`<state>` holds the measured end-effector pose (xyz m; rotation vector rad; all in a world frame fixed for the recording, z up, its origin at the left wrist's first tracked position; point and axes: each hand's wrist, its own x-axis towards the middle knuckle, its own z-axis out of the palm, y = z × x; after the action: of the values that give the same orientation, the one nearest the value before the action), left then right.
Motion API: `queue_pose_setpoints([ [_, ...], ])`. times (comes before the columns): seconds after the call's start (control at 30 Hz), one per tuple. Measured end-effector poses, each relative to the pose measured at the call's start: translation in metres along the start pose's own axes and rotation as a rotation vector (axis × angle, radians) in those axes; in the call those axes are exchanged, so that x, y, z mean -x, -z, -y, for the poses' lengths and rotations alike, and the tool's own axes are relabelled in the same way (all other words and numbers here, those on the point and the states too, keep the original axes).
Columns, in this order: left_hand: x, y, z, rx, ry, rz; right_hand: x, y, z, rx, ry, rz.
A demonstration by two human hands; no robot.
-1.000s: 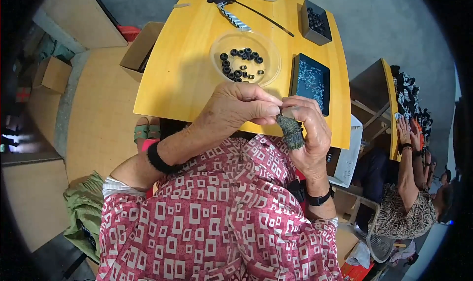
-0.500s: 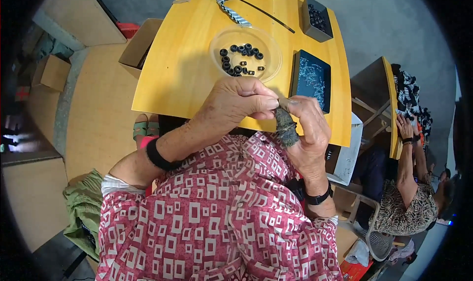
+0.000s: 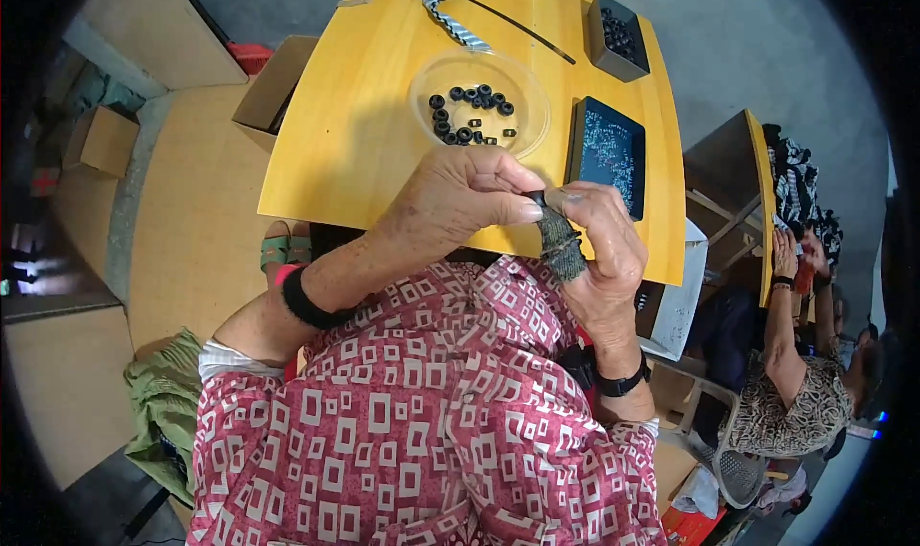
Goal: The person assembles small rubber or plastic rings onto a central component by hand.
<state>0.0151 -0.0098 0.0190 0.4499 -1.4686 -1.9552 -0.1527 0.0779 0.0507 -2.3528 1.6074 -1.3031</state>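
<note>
Pinching with finger and thumb, the left hand [image 3: 460, 193] holds the upper end of a narrow, ribbed, dark-grey knit piece [image 3: 559, 244], which lies just to its right. The right hand [image 3: 610, 244] is curled against the knit. Compared with before, its black tip [image 3: 539, 198] shows more clearly.

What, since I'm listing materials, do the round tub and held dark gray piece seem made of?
Round tub: probably clear, glossy plastic; the yellow tabletop shows through.
Dark gray piece: likely matte, knitted fabric, judging by its ribbed texture; fibre can't be told.
</note>
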Motion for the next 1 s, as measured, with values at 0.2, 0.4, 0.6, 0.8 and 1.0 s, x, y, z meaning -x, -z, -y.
queue_pose_setpoints([
  [0.2,-0.001,0.0,-0.004,0.412,0.338,-0.066,0.009,0.003,-0.007,-0.183,-0.12,-0.038],
  [0.4,0.003,-0.004,-0.002,0.564,0.393,-0.05,0.012,0.001,-0.009,-0.26,-0.235,-0.125],
  [0.6,0.005,-0.007,0.004,0.564,0.39,-0.033,0.006,-0.002,-0.009,-0.066,-0.017,-0.156],
  [0.8,0.005,-0.008,0.007,0.494,0.332,-0.049,0.006,-0.002,-0.01,-0.002,0.038,-0.103],
  [1.0,0.005,-0.01,0.004,0.318,0.258,-0.086,0.006,-0.001,-0.009,-0.062,-0.003,-0.087],
])
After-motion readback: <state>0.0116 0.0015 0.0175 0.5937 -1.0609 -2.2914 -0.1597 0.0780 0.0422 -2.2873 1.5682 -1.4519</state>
